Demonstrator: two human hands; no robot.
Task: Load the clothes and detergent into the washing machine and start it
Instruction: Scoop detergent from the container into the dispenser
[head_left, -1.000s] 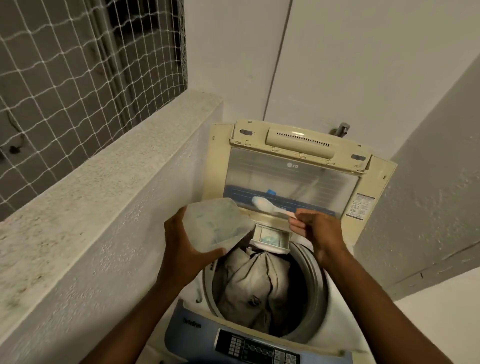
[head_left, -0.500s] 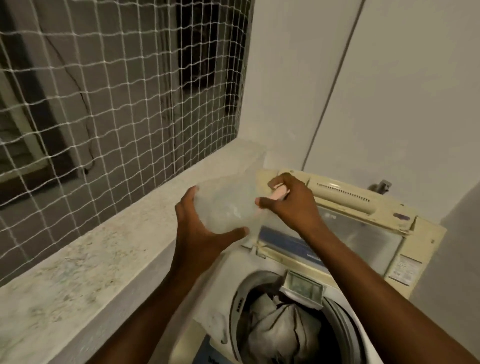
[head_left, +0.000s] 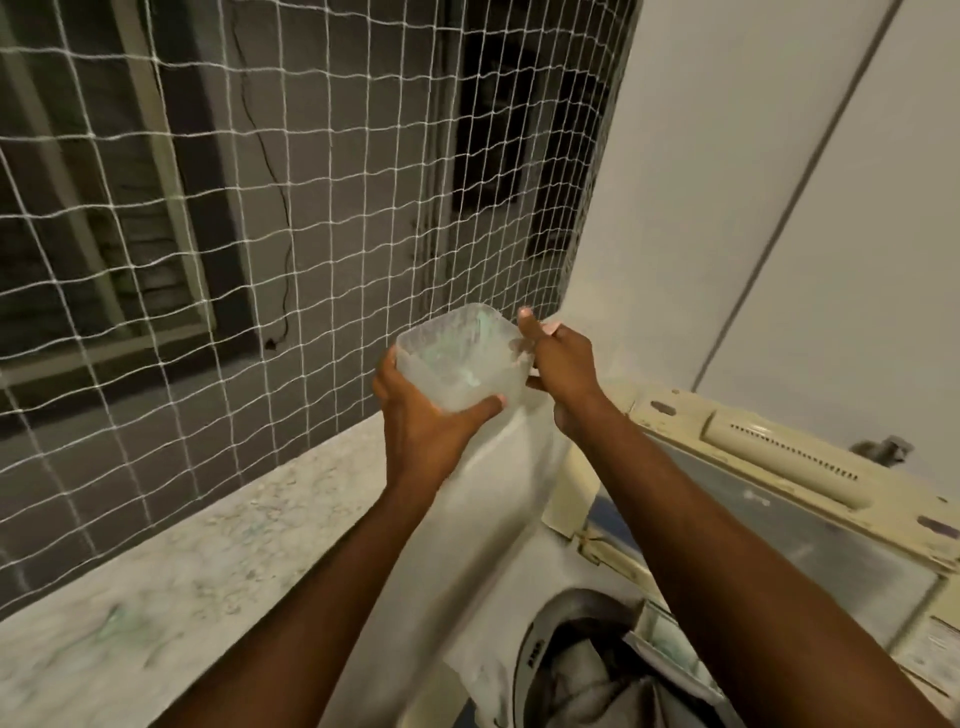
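Left hand (head_left: 426, 421) cups the translucent tub (head_left: 460, 358) from below over the stone ledge (head_left: 218, 561), right hand (head_left: 558, 364) pinched closed at its rim on something pale I can't identify, clothes (head_left: 597, 680) already in the washer (head_left: 587, 613); best keep tub level, set it down flat on ledge.

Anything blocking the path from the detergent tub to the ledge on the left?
Nothing visible. The left hand holds the detergent tub in the air above the stone ledge, whose top shows bare below it. The netting rises behind the ledge, not across the path.
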